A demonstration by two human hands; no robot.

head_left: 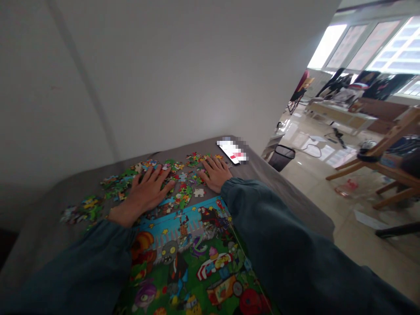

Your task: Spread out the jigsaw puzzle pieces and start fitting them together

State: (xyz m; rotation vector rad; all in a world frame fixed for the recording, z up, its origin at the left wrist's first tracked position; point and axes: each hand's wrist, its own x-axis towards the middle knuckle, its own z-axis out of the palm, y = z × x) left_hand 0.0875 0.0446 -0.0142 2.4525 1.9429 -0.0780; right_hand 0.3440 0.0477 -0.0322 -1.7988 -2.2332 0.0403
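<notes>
Loose jigsaw puzzle pieces (184,192) lie scattered in a band across the grey cloth. My left hand (146,191) rests palm down over the pieces left of the middle, its fingers spread. To the right, my right hand (215,173) lies flat on the pieces too, with fingers apart. A single pale piece (198,192) lies between the hands, nearer the right one. Below both hands spreads a colourful cartoon picture sheet (183,258); my forearms cover parts of its sides. What lies under the palms is hidden.
A phone (232,151) with a lit screen lies past my right hand. The grey cloth (278,188) covers the table against a white wall (183,78). On the floor at right stand a black wire bin (282,157) and a wooden chair (383,157).
</notes>
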